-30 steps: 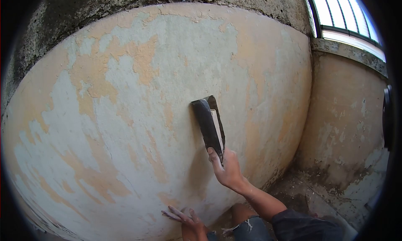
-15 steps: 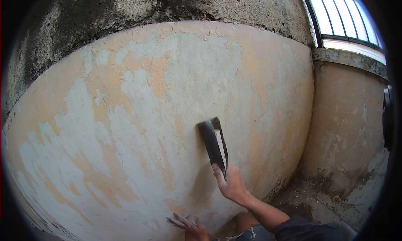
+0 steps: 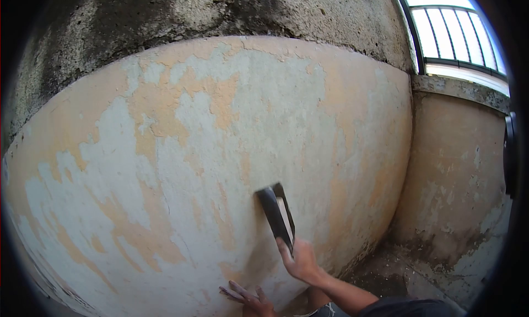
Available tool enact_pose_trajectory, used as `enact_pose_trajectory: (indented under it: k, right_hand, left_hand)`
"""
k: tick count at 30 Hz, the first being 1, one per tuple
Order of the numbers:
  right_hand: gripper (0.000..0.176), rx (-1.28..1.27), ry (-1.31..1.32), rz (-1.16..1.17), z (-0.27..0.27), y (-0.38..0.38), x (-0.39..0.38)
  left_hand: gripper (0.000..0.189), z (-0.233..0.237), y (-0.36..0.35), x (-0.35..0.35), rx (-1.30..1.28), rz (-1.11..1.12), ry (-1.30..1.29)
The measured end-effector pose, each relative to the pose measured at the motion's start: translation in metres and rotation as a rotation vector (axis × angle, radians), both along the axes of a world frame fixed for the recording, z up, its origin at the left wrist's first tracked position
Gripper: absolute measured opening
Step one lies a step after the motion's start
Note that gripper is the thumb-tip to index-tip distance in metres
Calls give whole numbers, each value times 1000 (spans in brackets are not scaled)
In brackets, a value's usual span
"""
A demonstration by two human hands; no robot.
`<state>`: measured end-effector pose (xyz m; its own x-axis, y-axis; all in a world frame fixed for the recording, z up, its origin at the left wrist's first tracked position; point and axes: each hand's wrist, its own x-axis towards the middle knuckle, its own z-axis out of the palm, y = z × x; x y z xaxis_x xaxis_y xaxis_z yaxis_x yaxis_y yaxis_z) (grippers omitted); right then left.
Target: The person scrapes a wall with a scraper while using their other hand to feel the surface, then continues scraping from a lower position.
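My right hand (image 3: pixel 300 262) is wrapped round the lower end of a long black hand tool (image 3: pixel 271 209) that looks like a hand sander. A pale strip shows along its middle. The tool tilts up and left, its upper end at the peeling wall (image 3: pixel 215 168); whether it presses on the surface is hard to tell. Low in the view, my left hand (image 3: pixel 254 303) has its fingers spread at the wall, with whitish dust on them. It holds nothing that I can see.
Peach paint remains in patches over the pale wall surface. Rough, dark-stained concrete (image 3: pixel 182 14) runs above. At right, a side wall (image 3: pixel 452 173) meets this one beneath a barred window (image 3: pixel 457 33). Debris lies on the floor (image 3: pixel 380 273) in the corner.
My right hand and the black tool have moved down the wall. My left hand stays spread in about the same place. The view has shifted slightly.
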<state>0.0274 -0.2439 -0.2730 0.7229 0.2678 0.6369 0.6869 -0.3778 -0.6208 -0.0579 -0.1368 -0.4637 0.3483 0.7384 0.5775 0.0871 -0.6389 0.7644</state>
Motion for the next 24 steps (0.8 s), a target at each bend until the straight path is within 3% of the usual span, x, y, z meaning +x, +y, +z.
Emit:
enact_pose_trajectory:
  k: [3, 7, 9, 11, 14, 17, 22, 24]
  right_hand:
    - [39, 35, 37, 81, -20, 5, -22]
    - [41, 41, 96, 84, 41, 22, -3]
    - [43, 181, -8, 118, 71, 28, -7]
    - [42, 126, 44, 68, 48, 26, -11]
    - [39, 20, 24, 17, -36, 13, -25]
    - [37, 14, 70, 12, -45, 11, -29]
    - [37, 124, 56, 104, 48, 28, -18]
    - [38, 143, 66, 104, 35, 32, -18]
  left_hand:
    - [88, 6, 2, 15, 7, 51, -33]
    - [85, -2, -8, -5, 27, 56, 35]
    - [83, -3, -12, -9, 33, 66, 53]
    - [82, -1, -8, -9, 50, 82, 58]
    - [80, 3, 1, 2, 74, 119, 41]
    - [77, -3, 4, 14, 59, 107, 33]
    - [71, -17, 7, 8, 12, -5, 75]
    - [93, 5, 5, 4, -111, -41, -44]
